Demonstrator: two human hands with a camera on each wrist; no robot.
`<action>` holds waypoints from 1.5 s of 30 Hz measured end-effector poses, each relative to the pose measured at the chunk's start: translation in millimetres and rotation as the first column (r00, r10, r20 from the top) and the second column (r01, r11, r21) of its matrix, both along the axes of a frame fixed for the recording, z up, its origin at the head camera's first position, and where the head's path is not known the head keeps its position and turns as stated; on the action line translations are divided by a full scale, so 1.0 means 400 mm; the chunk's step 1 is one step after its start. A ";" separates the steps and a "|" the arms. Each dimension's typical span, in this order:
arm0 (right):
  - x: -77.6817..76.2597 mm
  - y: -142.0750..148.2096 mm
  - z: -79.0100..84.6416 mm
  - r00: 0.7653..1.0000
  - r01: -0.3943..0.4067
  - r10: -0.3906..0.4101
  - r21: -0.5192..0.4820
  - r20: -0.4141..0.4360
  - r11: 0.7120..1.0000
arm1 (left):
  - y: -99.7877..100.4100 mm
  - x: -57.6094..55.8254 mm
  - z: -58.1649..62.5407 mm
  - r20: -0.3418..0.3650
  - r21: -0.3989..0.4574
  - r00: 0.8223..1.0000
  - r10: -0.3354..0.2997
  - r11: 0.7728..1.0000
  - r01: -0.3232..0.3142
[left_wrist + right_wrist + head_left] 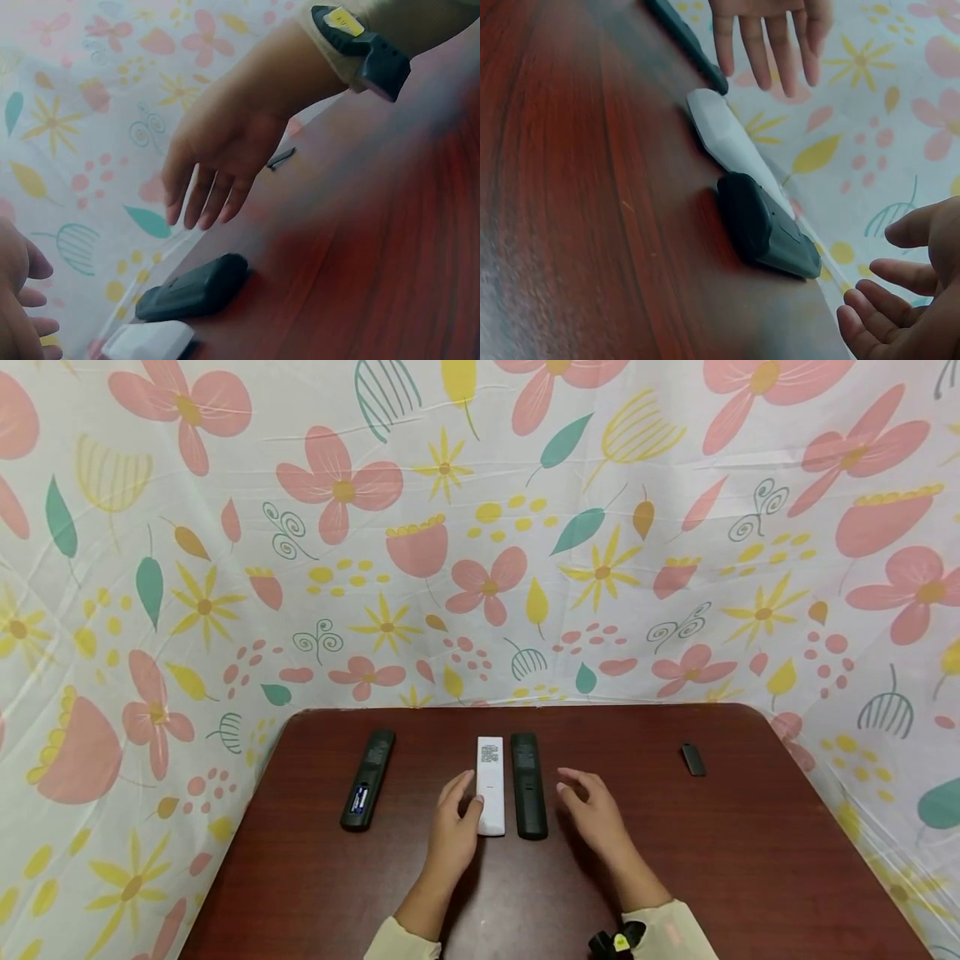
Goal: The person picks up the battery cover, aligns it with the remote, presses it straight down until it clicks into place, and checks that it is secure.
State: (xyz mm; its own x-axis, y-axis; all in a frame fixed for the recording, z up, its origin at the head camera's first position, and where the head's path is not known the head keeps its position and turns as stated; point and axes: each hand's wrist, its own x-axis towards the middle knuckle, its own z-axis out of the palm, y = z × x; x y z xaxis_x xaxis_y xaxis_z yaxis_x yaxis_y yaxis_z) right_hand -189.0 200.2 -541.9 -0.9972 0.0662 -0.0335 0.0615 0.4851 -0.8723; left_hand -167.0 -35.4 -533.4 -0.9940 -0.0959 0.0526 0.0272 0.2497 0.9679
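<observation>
My left hand [453,833] hovers at the left side of a white remote control [491,797] that lies face down, its thumb overlapping the remote's edge in the head view. Relaxed, separated fingers show on this hand in the right wrist view. Just right of the white remote lies a black remote control [528,789], back side up. My right hand [597,822] is held to the right of that black remote, palm turned inward, fingers loosely extended and holding nothing. Both wrist views show the white and black remotes between the two hands.
Farther left lies another black remote [369,777] with its battery compartment uncovered and blue batteries [360,798] visible inside. A small black battery cover [693,759] rests on the right part of the brown table [757,860]. A flower-patterned cloth [480,635] hangs behind the table.
</observation>
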 end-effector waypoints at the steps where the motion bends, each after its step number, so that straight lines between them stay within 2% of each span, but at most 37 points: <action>1: -0.001 0.003 0.001 1.000 -0.002 0.002 0.005 -0.005 1.000 | -0.005 -0.002 0.000 -0.002 -0.004 1.000 0.006 1.000 -0.006; 7: -0.005 0.019 0.003 1.000 0.005 -0.005 0.020 -0.028 1.000 | -0.035 -0.009 -0.005 -0.035 -0.021 0.999 0.039 0.999 -0.040; 13: -0.011 0.036 0.002 0.999 0.024 -0.022 0.050 -0.040 0.998 | -0.055 -0.011 -0.002 -0.026 -0.004 0.998 0.060 0.998 -0.060; 32: -0.026 0.099 -0.007 0.997 0.055 -0.047 0.126 -0.064 0.990 | -0.127 -0.029 -0.016 -0.063 -0.047 0.990 0.127 0.990 -0.130; 45: -0.040 0.165 -0.003 0.994 0.069 -0.050 0.200 -0.100 0.977 | -0.175 -0.038 -0.016 -0.024 -0.053 0.985 0.169 0.984 -0.170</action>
